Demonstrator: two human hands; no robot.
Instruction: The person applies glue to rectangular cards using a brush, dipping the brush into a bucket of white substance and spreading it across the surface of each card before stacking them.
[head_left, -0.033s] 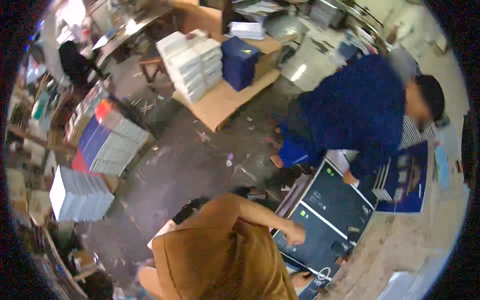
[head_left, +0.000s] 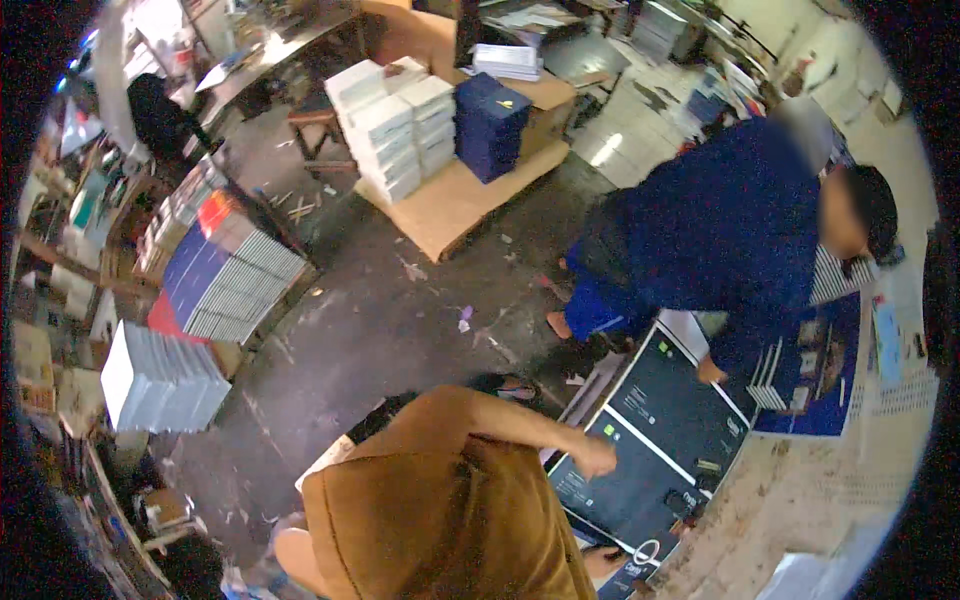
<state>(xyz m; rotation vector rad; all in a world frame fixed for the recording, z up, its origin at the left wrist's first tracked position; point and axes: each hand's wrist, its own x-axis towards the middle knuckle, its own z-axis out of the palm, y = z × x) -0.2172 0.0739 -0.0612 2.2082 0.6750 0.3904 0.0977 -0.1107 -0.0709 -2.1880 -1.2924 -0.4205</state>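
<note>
Basically no change on my feed beyond a small view shift: my left hand (head_left: 596, 456) is still over the dark printed sheet (head_left: 630, 490) at the edge of the tabletop (head_left: 760, 490), so I'd call it the same step. Left fingers look curled, can't tell if they pinch anything; right hand (head_left: 603, 560) is partly hidden low by the sheet, finger state unclear. Co-worker's hand (head_left: 710, 370) sits by the far panel.
</note>
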